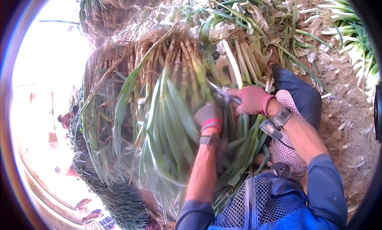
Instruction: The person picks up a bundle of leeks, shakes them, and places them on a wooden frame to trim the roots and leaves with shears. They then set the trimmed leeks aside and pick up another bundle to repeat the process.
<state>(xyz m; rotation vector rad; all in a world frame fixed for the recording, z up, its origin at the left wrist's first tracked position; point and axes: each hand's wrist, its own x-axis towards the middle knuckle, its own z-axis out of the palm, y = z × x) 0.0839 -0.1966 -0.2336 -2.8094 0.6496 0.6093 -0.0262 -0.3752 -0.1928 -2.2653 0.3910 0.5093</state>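
My left hand, in a reddish glove, is closed around a green onion low on its green part. The root end of that stalk points up toward the dirt-covered roots. Just to the right, my right hand, also gloved, grips what looks like a pair of scissors, its metal tip pointing left at the stalk. A big pile of unpeeled green onions with brown sheaths lies before my left hand. Several peeled white-stemmed onions lie beyond my right hand.
Loose peelings and leaves cover the far side. Cleaned onions lie in a heap at the upper right. Root trimmings are strewn on the ground at right. More bundled onions stand at lower left. My bent leg is beside the pile.
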